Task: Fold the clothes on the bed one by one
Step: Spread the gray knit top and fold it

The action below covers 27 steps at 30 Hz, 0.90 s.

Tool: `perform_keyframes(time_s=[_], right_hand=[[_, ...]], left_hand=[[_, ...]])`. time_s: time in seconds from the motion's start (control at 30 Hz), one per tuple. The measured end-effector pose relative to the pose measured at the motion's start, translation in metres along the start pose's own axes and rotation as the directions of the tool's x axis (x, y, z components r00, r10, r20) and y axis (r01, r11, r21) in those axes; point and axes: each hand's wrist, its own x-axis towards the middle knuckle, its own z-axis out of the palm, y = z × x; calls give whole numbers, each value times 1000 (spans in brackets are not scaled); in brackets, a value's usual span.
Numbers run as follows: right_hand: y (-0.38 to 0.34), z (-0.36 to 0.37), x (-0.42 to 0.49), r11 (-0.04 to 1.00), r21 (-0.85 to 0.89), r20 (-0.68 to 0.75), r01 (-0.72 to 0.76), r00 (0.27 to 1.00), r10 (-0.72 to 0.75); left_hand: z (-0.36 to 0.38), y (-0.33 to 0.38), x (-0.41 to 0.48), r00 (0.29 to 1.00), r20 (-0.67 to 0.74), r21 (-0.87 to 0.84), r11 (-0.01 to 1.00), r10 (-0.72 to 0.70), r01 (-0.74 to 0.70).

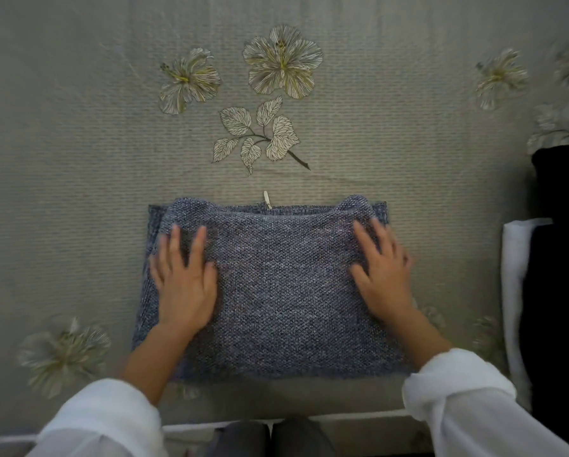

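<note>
Meanwhile, a person is pressing both palms on a folded blue knit garment [276,285] lying on the bed [62,192].

The left hand [185,285] and right hand [383,278] are resting flat, fingers straight, well apart, near its side edges; white and black folded clothes [540,275] are lying at the right.

My left hand [185,285] and my right hand [383,275] lie palm down and well apart, level with each other, fingers straight, slightly spread and pointing away from me, thumbs turned inward toward one another. The fingertips of both are blurred. My left forearm [148,364] and right forearm [424,341] are bare, each angling inward toward its wrist from a bunched white cuff, the left sleeve [101,420] and the right sleeve [467,400], low in the head view
</note>
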Motion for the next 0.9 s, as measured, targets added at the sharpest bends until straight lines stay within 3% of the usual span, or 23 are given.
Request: perform_keyframes(time_s=[0.07, 0.17, 0.27, 0.4, 0.47, 0.6, 0.7, 0.9], right_hand=[[19, -2, -11, 938, 217, 1, -272, 961, 278], [39, -1, -25, 663, 497, 157, -560, 809, 566], [41, -3, -33, 518, 544, 300, -660, 730, 614], [23, -17, -29, 550, 492, 298, -674, 725, 621], [9, -27, -31, 600, 451, 281, -660, 744, 606], [-16, -37, -53, 668, 465, 216, -581, 806, 551], [-32, -41, -83, 639, 535, 217, -552, 822, 527], [-35, -74, -145, 578, 634, 212, -514, 834, 509]], left_hand=[[-6, -26, -6, 973, -34, -122, 967, -230, 224], [-10, -69, -17, 863, 153, -256, 825, -481, 504], [-14, -87, -27, 848, 279, -296, 800, -451, 522], [-23, -81, -28, 810, 393, -490, 646, -435, 585], [-30, -72, -30, 823, 355, -518, 640, -443, 568], [-45, -44, -43, 923, 192, -528, 758, -334, 384], [-57, -25, -63, 969, 130, -513, 822, -210, 247], [-85, 11, -99, 987, 161, -491, 869, 22, 61]])
